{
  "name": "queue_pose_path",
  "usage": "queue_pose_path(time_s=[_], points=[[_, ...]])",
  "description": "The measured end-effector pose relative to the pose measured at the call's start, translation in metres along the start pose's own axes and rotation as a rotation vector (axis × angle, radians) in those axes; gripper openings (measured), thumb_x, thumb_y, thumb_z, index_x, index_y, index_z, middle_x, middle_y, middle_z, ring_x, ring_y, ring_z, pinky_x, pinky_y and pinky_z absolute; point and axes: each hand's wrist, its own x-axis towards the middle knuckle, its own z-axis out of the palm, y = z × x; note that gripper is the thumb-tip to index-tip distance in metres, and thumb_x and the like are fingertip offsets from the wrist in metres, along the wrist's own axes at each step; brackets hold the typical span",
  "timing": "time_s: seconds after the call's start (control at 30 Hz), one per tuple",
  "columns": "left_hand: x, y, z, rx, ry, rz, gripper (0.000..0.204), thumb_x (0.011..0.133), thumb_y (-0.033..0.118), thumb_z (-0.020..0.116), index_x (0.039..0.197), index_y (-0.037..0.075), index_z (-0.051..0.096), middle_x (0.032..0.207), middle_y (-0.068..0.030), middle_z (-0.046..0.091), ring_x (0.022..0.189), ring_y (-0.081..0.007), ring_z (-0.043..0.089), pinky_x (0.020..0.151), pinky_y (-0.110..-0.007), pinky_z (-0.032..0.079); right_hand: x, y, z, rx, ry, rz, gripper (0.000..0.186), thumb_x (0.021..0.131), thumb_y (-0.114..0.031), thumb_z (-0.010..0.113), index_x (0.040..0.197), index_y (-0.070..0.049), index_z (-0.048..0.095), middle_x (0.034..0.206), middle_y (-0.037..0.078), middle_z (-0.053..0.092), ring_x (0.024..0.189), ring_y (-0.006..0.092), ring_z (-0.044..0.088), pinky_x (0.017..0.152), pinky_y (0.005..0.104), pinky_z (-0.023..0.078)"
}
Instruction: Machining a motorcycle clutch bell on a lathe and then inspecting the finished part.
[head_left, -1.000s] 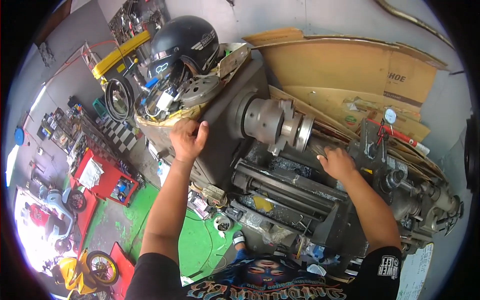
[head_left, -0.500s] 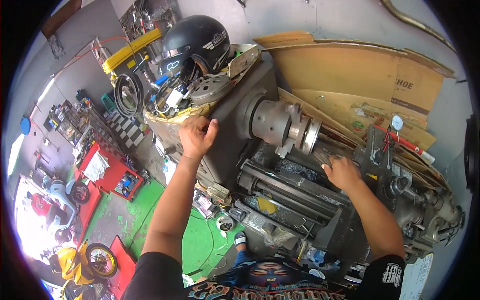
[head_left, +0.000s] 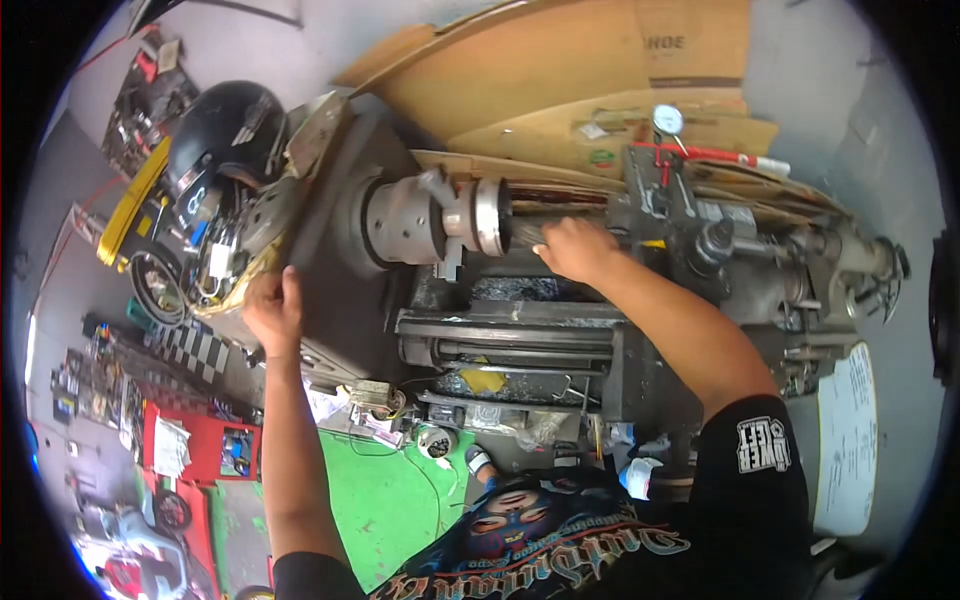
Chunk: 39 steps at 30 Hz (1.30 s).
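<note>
My left hand [head_left: 272,305] is curled at the front upper edge of the lathe's grey headstock [head_left: 330,260], thumb raised, with whatever its fingers grip hidden. My right hand [head_left: 577,248] is closed on an indistinct greyish thing just right of the lathe chuck [head_left: 405,222], beside a bright metal ring [head_left: 491,215] mounted in it. Below both lie the bed rails [head_left: 505,320]. Right of my right hand are the carriage with its tool post [head_left: 713,243] and a dial indicator [head_left: 668,121] on a red-and-black stand.
A black helmet [head_left: 225,135] and cluttered parts sit on the headstock. Cardboard sheets [head_left: 560,70] stand behind the lathe. A red cart [head_left: 200,430] and motorbikes [head_left: 120,540] are on the left. A cable crosses the green floor [head_left: 350,500], where a small pot [head_left: 437,443] sits.
The view has turned, so the lathe lies more level and further left in it. My right hand remains beside the chuck, my left hand at the headstock edge.
</note>
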Motion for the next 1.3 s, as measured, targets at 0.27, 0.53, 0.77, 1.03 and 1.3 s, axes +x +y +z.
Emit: queue_pose_path(time_s=[0.27, 0.53, 0.77, 1.03, 1.3], points=[[-0.003, -0.003, 0.001, 0.016, -0.025, 0.018, 0.038, 0.095, 0.023, 0.067, 0.066, 0.005, 0.052, 0.062, -0.0091, 0.050, 0.057, -0.0263, 0.043, 0.058, -0.038, 0.041, -0.013, -0.004, -0.009, 0.013, -0.064, -0.011, 0.029, 0.092, -0.027, 0.061, 0.090, 0.000, 0.070, 0.083, 0.021, 0.072, 0.075, 0.0427, 0.070, 0.068, 0.0508, 0.056], [-0.003, -0.003, 0.000, 0.047, -0.035, -0.020, 0.041, 0.096, 0.025, 0.067, 0.065, 0.006, 0.048, 0.061, -0.0088, 0.048, 0.056, -0.0275, 0.043, 0.059, -0.039, 0.041, -0.017, -0.008, -0.006, 0.046, -0.089, 0.038, 0.028, 0.091, -0.023, 0.061, 0.085, 0.002, 0.072, 0.083, 0.021, 0.072, 0.074, 0.0416, 0.070, 0.067, 0.0501, 0.056], [-0.004, -0.007, 0.002, 0.037, -0.028, 0.011, 0.040, 0.095, 0.026, 0.067, 0.066, 0.005, 0.051, 0.062, -0.0095, 0.050, 0.056, -0.0281, 0.044, 0.058, -0.039, 0.042, -0.013, -0.007, -0.014, 0.053, -0.032, 0.004, 0.028, 0.091, -0.023, 0.062, 0.084, 0.003, 0.071, 0.081, 0.020, 0.073, 0.073, 0.0414, 0.071, 0.065, 0.0495, 0.056], [-0.006, -0.009, 0.003, 0.040, -0.038, 0.000, 0.039, 0.095, 0.027, 0.067, 0.067, 0.004, 0.053, 0.062, -0.0098, 0.051, 0.055, -0.0287, 0.045, 0.058, -0.039, 0.042, -0.017, -0.003, -0.008, 0.047, -0.097, -0.024, 0.027, 0.091, -0.021, 0.061, 0.083, 0.003, 0.071, 0.082, 0.020, 0.073, 0.072, 0.0415, 0.070, 0.065, 0.0495, 0.056], [-0.005, -0.009, 0.001, 0.065, -0.033, -0.010, 0.040, 0.096, 0.028, 0.066, 0.066, 0.004, 0.053, 0.061, -0.0097, 0.050, 0.055, -0.0289, 0.044, 0.057, -0.039, 0.042, -0.020, -0.007, -0.002, 0.054, -0.046, -0.006, 0.026, 0.092, -0.020, 0.059, 0.084, 0.002, 0.070, 0.081, 0.020, 0.073, 0.069, 0.0402, 0.070, 0.065, 0.0497, 0.056]])
